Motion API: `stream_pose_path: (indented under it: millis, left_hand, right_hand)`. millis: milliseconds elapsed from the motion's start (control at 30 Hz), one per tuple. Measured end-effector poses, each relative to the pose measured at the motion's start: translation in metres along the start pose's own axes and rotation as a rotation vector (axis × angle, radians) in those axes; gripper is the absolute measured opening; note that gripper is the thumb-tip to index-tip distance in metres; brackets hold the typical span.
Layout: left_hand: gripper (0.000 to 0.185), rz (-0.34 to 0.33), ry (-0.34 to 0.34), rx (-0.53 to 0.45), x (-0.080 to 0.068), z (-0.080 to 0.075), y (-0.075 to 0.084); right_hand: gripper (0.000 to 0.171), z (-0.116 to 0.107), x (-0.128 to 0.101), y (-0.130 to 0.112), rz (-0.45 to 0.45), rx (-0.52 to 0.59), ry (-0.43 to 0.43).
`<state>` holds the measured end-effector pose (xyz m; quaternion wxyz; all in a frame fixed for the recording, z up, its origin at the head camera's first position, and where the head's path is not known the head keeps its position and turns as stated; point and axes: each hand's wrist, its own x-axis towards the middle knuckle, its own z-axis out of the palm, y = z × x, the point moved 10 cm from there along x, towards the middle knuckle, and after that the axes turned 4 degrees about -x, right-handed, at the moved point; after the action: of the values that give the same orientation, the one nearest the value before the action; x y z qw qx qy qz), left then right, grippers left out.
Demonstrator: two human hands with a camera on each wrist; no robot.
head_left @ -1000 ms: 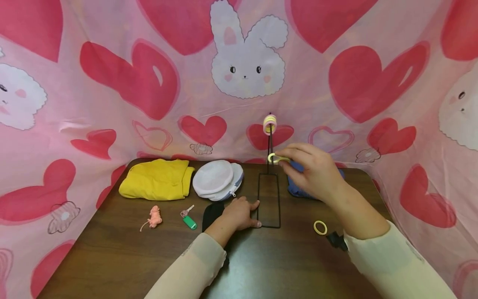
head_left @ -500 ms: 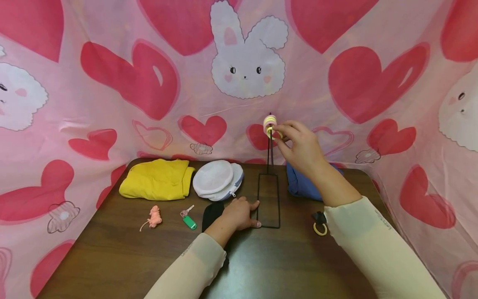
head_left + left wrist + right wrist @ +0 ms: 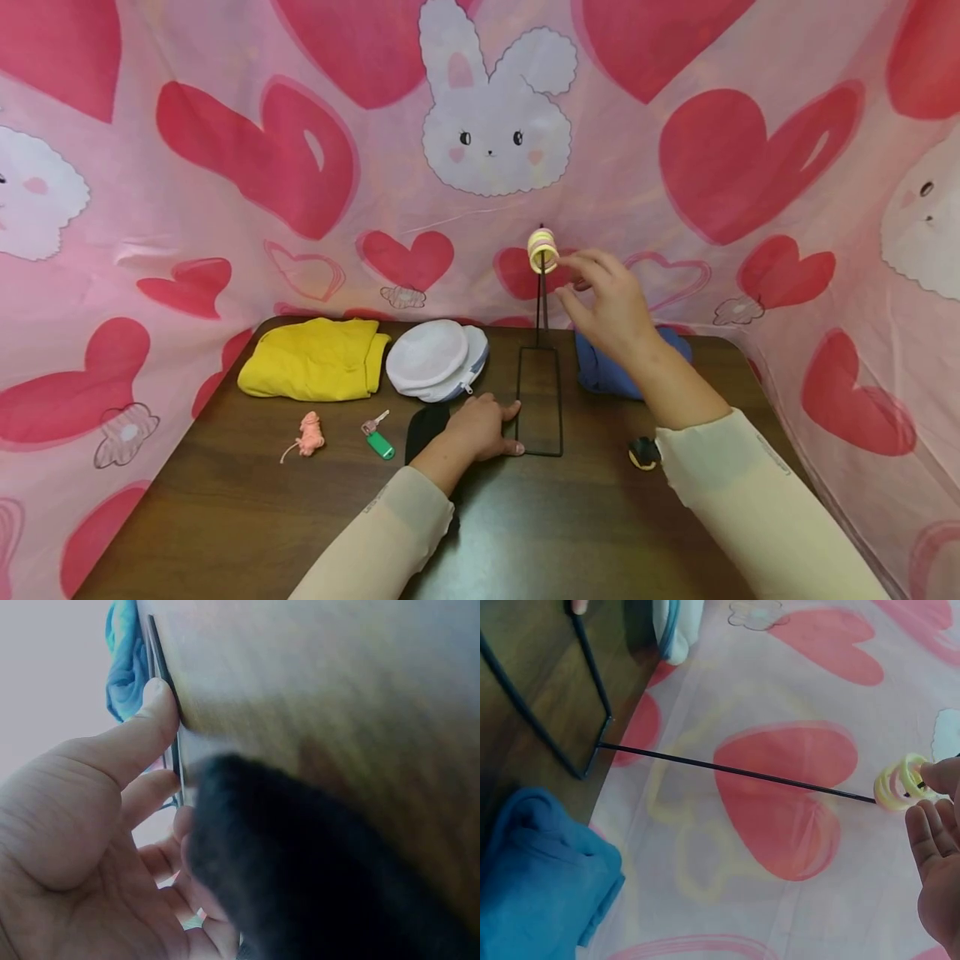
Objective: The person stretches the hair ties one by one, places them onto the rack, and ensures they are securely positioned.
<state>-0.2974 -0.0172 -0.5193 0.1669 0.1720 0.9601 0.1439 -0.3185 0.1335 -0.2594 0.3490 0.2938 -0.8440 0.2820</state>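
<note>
My left hand rests at the left side of the black wire stand, its thumb and index finger touching the base wire. In the left wrist view the thumb presses that wire. Several yellow and pink rings hang together on the stand's raised arm. Just right of them is my right hand, thumb and index finger apart. The right wrist view shows its fingertips beside the rings, the upper one seemingly touching the nearest. Another yellow ring lies on the table, partly covered by the right wrist's black camera.
A yellow folded cloth, a white round pouch and a blue folded cloth lie along the table's back edge. Nearer are a pink animal figure and a key with a green tag. Patterned fabric walls surround the table.
My right hand has carried a yellow ring up and left onto the stand's arm, and its fingers have parted from it. The left hand has stayed on the base.
</note>
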Motion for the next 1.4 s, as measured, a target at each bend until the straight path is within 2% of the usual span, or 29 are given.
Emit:
stream_pose_path:
  millis: [367,600,800,1167,1400]
  left_hand:
    - [0.08,-0.007,0.001,-0.022,-0.001,-0.001,0.0]
    - [0.08,0.01,0.001,-0.024,-0.001,0.0,0.001]
    - [0.081,0.008,0.004,-0.007,-0.001,-0.001,0.0]
    - [0.082,-0.001,0.005,0.001,-0.001,0.0,0.001]
    - [0.082,-0.005,-0.002,-0.002,-0.002,0.0,0.001]
  right_hand:
    - [0.038,-0.015,-0.045,0.002,0.007,0.018,-0.044]
    - [0.041,-0.017,-0.081,0.006,0.0,-0.027,-0.124]
    - [0.042,-0.013,-0.111,0.013,0.029,-0.034,-0.207]
    - [0.043,-0.007,-0.171,0.044,0.095,-0.044,-0.394]
    - [0.051,0.006,-0.209,0.071,0.179,-0.039,-0.618]
